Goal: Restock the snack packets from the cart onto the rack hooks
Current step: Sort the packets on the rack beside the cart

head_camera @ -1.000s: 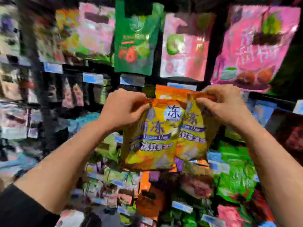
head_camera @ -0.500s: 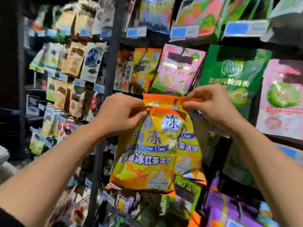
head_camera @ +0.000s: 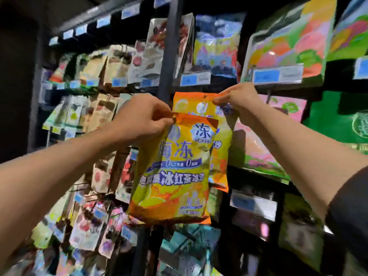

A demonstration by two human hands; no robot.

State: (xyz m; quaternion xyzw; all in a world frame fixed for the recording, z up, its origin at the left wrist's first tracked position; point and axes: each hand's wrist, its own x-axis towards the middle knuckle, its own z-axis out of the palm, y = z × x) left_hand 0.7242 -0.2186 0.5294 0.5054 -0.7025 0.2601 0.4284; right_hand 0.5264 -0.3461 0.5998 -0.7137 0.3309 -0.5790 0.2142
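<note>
single head view, close to rack (head_camera: 169, 56), facing forward, slightly upward along outstretched forearms.

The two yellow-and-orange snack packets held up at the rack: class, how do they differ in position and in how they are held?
1. The front packet hangs lower and shows its whole face; the rear packet sits higher and is mostly hidden behind it.
2. The left hand pinches the front packet's top left corner; the right hand pinches the rear packet's top edge.
Both share the same yellow and orange print.

Hanging packets (head_camera: 215, 42) crowd the rack (head_camera: 169, 56) all round; only a dark gap (head_camera: 225, 86) under the price tags (head_camera: 195, 79) stays open.
</note>
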